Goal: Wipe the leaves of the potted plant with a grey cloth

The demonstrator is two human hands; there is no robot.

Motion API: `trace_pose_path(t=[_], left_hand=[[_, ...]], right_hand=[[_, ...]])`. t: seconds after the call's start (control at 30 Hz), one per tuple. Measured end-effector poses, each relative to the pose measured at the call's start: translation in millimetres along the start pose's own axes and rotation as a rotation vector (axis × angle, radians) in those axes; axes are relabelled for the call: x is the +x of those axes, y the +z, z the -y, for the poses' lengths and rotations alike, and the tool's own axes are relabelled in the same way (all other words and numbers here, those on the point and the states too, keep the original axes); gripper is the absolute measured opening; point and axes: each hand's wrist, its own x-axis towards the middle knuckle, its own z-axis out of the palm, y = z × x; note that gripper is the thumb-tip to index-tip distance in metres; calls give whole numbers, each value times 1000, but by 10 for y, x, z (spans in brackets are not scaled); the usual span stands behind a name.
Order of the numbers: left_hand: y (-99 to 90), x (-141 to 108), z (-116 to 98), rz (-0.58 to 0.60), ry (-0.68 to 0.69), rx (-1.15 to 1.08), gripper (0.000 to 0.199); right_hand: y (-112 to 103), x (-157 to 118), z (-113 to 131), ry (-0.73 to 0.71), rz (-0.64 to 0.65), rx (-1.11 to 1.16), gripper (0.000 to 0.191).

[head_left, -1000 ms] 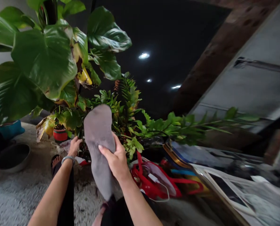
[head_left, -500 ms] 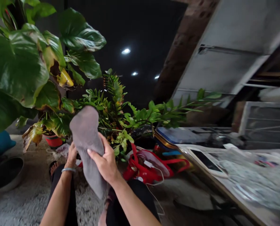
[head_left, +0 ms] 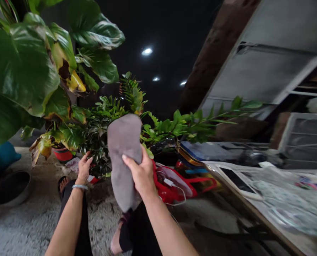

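My right hand (head_left: 144,174) grips a flat, grey, sole-shaped piece (head_left: 125,142) with a fabric-like surface. The thumb presses on its near face, and the other fingers are hidden behind it. The piece stands nearly upright, broad and rounded at the top and narrower at the waist. To its left, my left hand (head_left: 84,169) is apart from it, fingers spread and holding nothing. A pale bangle (head_left: 80,186) circles that wrist. Behind both hands grow leafy green plants (head_left: 97,135).
A red bag (head_left: 174,185) with a white cable stands right of my right hand. Further right, a table (head_left: 214,174) bears a white-framed tablet (head_left: 235,179) and plastic-wrapped items. At left are a dark basin (head_left: 11,188), a red pot (head_left: 62,154) and large leaves (head_left: 25,60).
My left hand has let go of the grey piece and opened beside it. My right hand has carried the piece to the right and turned it more upright. The view has shifted slightly.
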Motion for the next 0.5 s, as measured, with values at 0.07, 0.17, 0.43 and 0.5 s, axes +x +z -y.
trace_pose_path(t=[0.07,0.17,0.43,0.5], left_hand=[[-27,7,38,-21,-1,1,70],[-58,13,61,44,-29,19,80],[-106,108,124,-38,-10,73,64],[-115,98,115,-63,6,84,57]], right_hand=[[46,203,-77,45,-70,57,59],[71,88,-437,431,38,173,45],[39,-261,-138,275,165,204,51],[182,-17,92,23,104,148,58]])
